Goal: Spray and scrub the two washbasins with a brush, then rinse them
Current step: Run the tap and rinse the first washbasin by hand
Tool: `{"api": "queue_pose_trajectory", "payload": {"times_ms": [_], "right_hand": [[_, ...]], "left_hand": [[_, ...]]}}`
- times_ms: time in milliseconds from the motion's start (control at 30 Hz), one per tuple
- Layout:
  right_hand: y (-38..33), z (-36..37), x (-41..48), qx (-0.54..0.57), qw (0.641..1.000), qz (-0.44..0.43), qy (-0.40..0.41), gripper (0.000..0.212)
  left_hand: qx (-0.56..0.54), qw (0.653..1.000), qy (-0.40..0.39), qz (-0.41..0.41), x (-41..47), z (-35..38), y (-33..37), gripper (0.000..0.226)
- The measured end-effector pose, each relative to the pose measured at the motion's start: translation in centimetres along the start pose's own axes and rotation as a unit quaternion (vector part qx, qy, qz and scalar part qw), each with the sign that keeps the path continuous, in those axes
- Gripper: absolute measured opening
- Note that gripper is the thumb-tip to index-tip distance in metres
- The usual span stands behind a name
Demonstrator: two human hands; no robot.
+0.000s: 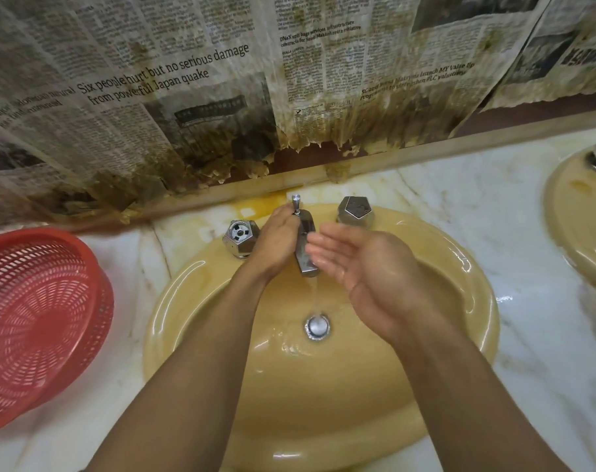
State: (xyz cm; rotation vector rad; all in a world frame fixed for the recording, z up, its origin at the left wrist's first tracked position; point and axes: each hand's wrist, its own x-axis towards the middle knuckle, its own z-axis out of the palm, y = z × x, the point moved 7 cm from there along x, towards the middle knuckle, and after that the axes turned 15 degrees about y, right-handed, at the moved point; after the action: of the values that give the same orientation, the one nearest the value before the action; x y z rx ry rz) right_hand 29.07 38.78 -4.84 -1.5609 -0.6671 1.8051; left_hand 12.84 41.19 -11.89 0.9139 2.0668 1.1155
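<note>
A yellow washbasin (460, 287) fills the middle of the view, wet inside, with a metal drain (317, 327) at its bottom. Water runs in a thin stream from the chrome tap spout (306, 257) down to the drain. My left hand (276, 240) rests against the left side of the spout, fingers curled near the small pull rod (295, 203). My right hand (361, 260) is held open, palm up and wet, just right of the spout. The rim of a second yellow washbasin (569, 212) shows at the right edge. No brush or spray bottle is in view.
Two chrome tap handles flank the spout: the left handle (240, 237) and the right handle (355, 210). A red plastic basket (41, 318) lies on the white marble counter (545, 335) at left. Stained, torn newspaper (187, 97) covers the wall behind.
</note>
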Motion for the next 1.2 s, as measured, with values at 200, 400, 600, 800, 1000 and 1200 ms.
{"api": "queue_pose_trajectory", "payload": {"times_ms": [200,400,600,800,1000,1200], "right_hand": [[-1.4,-0.7,-0.5,-0.067,0.983,-0.117,0.126,0.026],[6.2,-6.5,2.2,0.022,0.984,0.007,0.176,0.028],[9.4,-5.9,3.6,0.04,0.985,0.076,0.146,0.032],[12.6,-0.7,6.4,0.1,0.969,0.22,0.057,0.037],[10.5,-1.4,4.7,0.149,0.951,0.265,0.057,0.029],[2.6,-1.1,2.2,0.131,0.983,0.129,0.027,0.035]], "left_hand": [[0.009,0.995,-0.099,-0.029,-1.8,0.0,0.3,0.027],[0.335,0.925,-0.098,0.154,-6.9,-0.4,1.7,0.061],[0.367,0.914,-0.113,0.129,-5.4,0.4,2.5,0.063],[0.411,0.889,-0.106,0.175,-7.6,0.3,3.3,0.06],[0.067,0.989,-0.022,0.127,-9.5,-1.8,1.6,0.053],[-0.07,0.995,0.058,-0.039,-3.6,-0.7,-1.4,0.073]]}}
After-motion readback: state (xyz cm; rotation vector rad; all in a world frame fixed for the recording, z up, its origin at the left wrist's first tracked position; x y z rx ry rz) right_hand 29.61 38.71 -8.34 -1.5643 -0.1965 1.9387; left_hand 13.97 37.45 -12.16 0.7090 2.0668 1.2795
